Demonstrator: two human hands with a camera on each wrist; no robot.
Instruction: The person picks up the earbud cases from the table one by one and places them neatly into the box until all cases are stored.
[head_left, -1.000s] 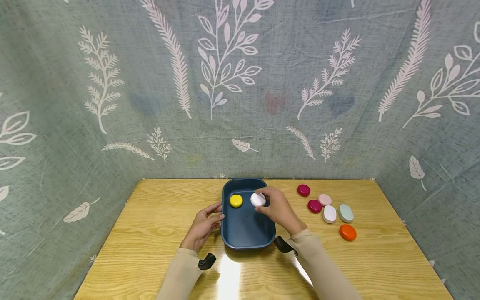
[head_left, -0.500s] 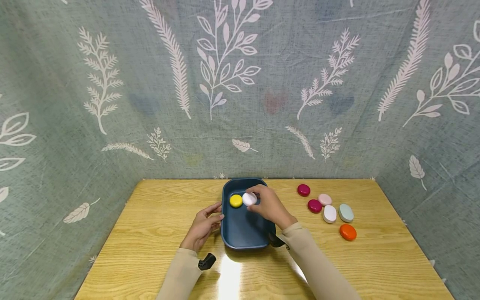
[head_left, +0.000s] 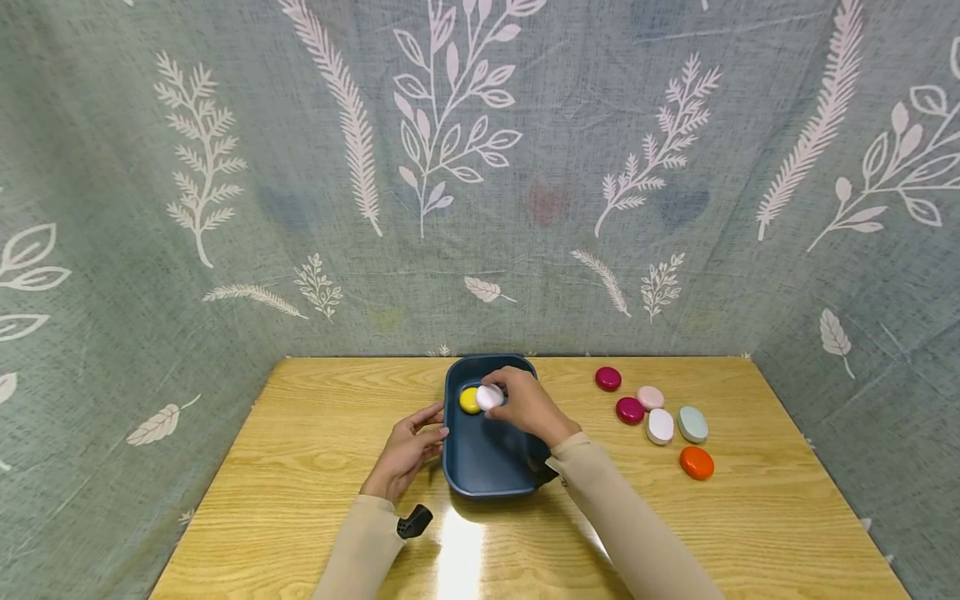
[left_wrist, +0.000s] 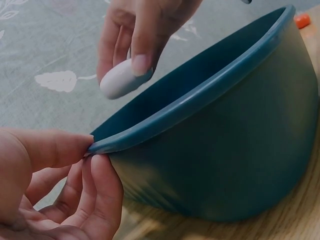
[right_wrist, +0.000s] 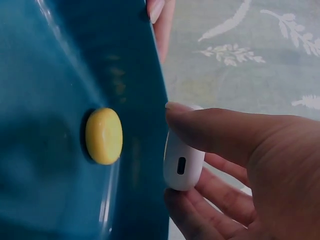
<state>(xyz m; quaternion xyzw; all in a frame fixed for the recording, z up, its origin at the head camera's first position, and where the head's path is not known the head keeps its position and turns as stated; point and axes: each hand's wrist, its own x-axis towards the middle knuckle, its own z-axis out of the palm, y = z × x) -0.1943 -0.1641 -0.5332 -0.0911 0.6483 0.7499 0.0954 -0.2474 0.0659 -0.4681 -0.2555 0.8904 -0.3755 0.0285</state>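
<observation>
A blue bin sits on the wooden desk. In it, on the floor towards the far left, lies a rounded yellow piece. The right hand grasps a white case between thumb and fingers, holding it above the bin's opening; a small dark slot shows on the case's end. From the head view, the case overlaps the yellow piece in the bin. The left hand pinches the bin's left rim, thumb above and fingers below.

Right of the bin, on the desk, lie six more pieces: a far dark red piece level with the bin's far end, then a near dark red piece, a pale pink piece, a white oval, a pale green piece and an orange piece. Behind the bin hangs a leaf-patterned cloth.
</observation>
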